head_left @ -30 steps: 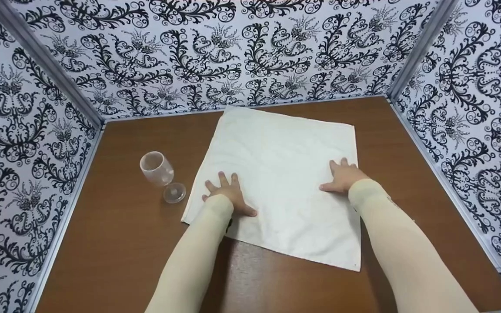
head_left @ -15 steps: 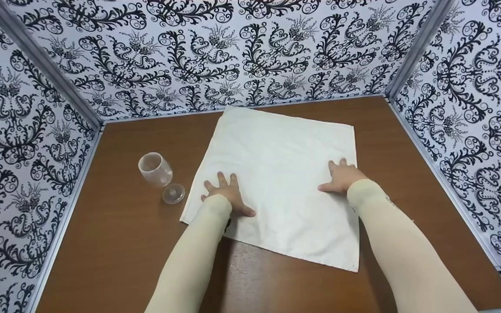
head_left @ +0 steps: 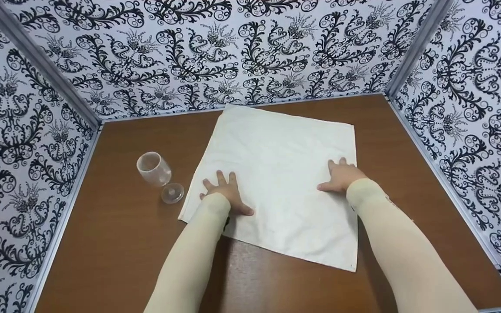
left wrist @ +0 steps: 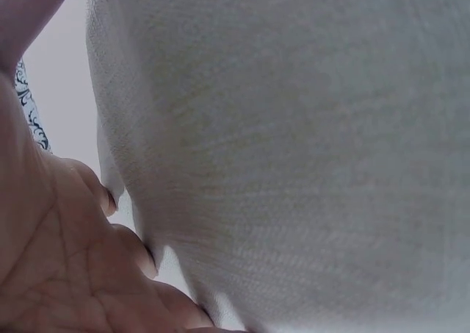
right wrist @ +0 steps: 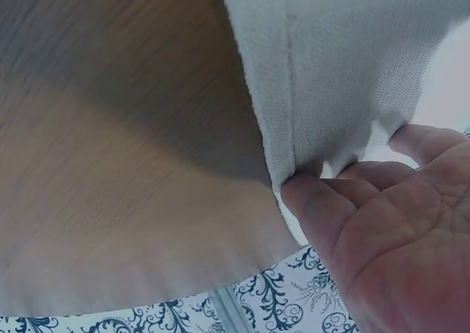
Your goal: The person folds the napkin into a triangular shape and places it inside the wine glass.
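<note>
A white cloth point(head_left: 276, 174) lies spread out on the brown table, slightly skewed, with faint wrinkles near its front. My left hand point(head_left: 225, 195) rests on its left part with fingers spread; in the left wrist view the fingertips of the left hand point(left wrist: 66, 267) touch the cloth point(left wrist: 294, 156). On the right side my right hand point(head_left: 342, 176) also rests with spread fingers near the cloth's edge. The right wrist view has the fingertips of the right hand point(right wrist: 404, 223) on the cloth point(right wrist: 345, 68), right by its hemmed border. Neither hand grips anything.
A clear stemmed glass point(head_left: 155, 169) is on the table point(head_left: 115, 243), left of the cloth and close to its edge. Walls point(head_left: 250, 52) with a black-and-white scroll pattern enclose the table at the back and both sides.
</note>
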The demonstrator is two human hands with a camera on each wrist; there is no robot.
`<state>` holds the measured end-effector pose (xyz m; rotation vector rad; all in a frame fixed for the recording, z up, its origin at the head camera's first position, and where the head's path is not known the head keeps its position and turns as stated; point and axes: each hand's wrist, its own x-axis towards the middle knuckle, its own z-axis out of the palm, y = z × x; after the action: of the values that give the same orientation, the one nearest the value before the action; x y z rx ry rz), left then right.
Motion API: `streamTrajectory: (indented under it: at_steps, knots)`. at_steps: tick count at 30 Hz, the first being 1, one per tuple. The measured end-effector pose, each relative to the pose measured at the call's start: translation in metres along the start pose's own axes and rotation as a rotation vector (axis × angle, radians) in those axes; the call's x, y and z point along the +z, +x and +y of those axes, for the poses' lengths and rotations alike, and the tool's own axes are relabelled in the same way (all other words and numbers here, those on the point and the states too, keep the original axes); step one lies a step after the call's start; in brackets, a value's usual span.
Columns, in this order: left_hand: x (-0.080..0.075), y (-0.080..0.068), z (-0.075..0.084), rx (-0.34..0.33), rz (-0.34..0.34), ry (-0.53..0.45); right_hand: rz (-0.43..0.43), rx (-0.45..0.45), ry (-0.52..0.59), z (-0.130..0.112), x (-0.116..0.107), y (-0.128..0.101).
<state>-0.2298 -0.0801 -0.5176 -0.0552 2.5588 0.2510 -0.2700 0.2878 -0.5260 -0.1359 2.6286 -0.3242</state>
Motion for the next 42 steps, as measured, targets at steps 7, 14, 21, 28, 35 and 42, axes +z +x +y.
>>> streamTrajectory:
  at_steps: [7, 14, 21, 28, 35, 42]
  knots:
    - [0.0, 0.0, 0.0, 0.002, -0.003, 0.013, 0.0, 0.002, 0.008, 0.002, 0.002, 0.003]
    - [0.001, 0.006, -0.001, -0.006, -0.01, 0.008, 0.001, -0.003, -0.002, -0.001, 0.001, 0.001]
    - [0.004, 0.009, -0.002, -0.01, -0.003, -0.002, -0.016, -0.001, -0.015, -0.003, -0.002, 0.001]
    - [0.003, -0.001, 0.003, -0.022, 0.032, -0.047, 0.075, -0.037, -0.03, 0.0, -0.009, 0.01]
    - [0.006, -0.011, 0.018, -0.031, 0.011, -0.141, 0.045, -0.04, 0.056, 0.005, -0.013, 0.013]
    - [0.011, -0.007, 0.022, -0.096, 0.036, -0.109, 0.007, -0.053, 0.015, 0.002, -0.012, 0.014]
